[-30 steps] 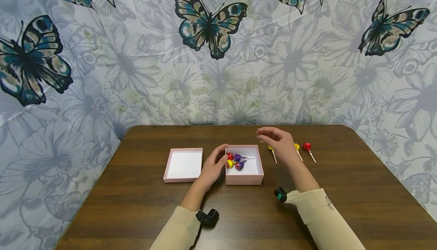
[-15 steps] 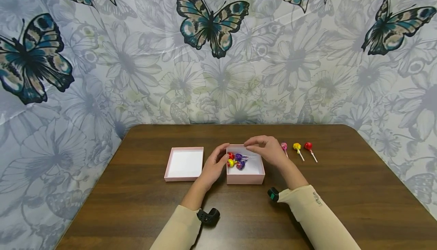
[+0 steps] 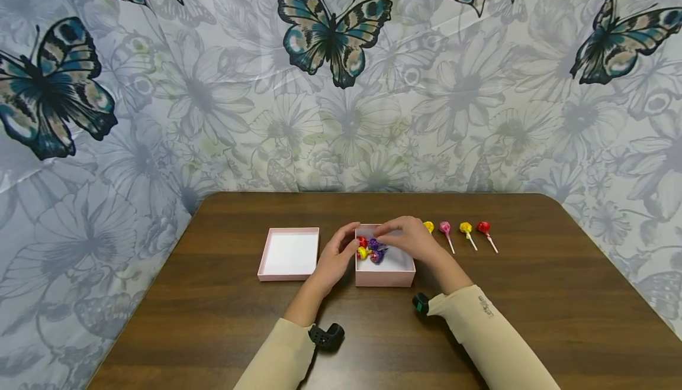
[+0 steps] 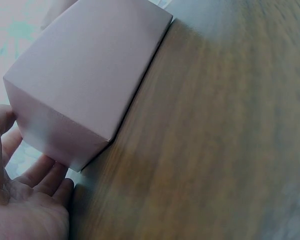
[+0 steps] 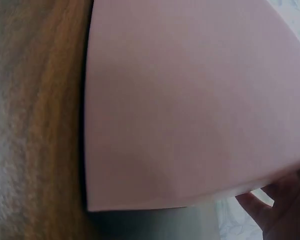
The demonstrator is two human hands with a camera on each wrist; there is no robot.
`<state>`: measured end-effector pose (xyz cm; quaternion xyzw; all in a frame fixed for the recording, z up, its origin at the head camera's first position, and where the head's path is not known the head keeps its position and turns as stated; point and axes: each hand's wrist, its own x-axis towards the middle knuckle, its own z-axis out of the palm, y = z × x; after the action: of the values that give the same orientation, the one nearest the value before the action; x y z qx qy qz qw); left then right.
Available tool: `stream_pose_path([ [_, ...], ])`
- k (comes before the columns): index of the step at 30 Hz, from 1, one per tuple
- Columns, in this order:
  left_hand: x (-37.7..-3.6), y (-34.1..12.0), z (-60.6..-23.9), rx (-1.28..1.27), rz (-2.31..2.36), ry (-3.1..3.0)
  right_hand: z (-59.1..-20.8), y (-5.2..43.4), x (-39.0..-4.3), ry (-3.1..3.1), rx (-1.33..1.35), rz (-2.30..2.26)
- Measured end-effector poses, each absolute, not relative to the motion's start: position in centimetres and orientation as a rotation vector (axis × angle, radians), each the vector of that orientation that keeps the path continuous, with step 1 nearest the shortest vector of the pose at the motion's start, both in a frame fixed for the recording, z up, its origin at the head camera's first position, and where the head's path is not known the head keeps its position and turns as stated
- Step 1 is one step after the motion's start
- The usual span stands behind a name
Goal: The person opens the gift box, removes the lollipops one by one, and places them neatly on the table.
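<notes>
In the head view an uncovered pink box (image 3: 385,279) with a white inside holds several lollipops: a red lollipop (image 3: 363,241), a yellow lollipop (image 3: 363,253) and purple lollipops (image 3: 378,256), bunched at its left. My left hand (image 3: 333,258) rests its fingers and thumb against the box's left side; the left wrist view shows the fingertips on the wall. From the right, my right hand (image 3: 412,239) reaches over the box, thumb and fingers slightly apart beside the purple lollipops. Its fingertips partly cover the sticks, and no lollipop shows between them.
Right of the box lie a yellow lollipop (image 3: 428,226), a pink lollipop (image 3: 445,228), another yellow lollipop (image 3: 466,228) and a red lollipop (image 3: 483,227) in a row. The box's lid (image 3: 289,252) lies inside-up to the left. Behind the wooden table (image 3: 213,319) hangs a butterfly-print cloth (image 3: 330,141).
My right hand has moved left from above the lollipops on the table and down to those in the box. The lollipops it covered now show. My left hand stays at the box.
</notes>
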<state>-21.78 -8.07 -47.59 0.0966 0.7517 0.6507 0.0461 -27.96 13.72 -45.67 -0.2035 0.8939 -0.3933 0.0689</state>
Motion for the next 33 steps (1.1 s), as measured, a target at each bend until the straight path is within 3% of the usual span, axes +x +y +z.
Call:
stream_pose_path([
  [20, -21.8, -8.0, -47.6, 0.285, 2.018, 2.268, -45.7, 12.1, -28.6, 2.941, -0.677, -0.621],
  [33, -21.7, -8.0, -47.6, 0.285, 2.009, 2.282, -45.7, 11.9, -28.2, 2.967, -0.712, -0.597],
])
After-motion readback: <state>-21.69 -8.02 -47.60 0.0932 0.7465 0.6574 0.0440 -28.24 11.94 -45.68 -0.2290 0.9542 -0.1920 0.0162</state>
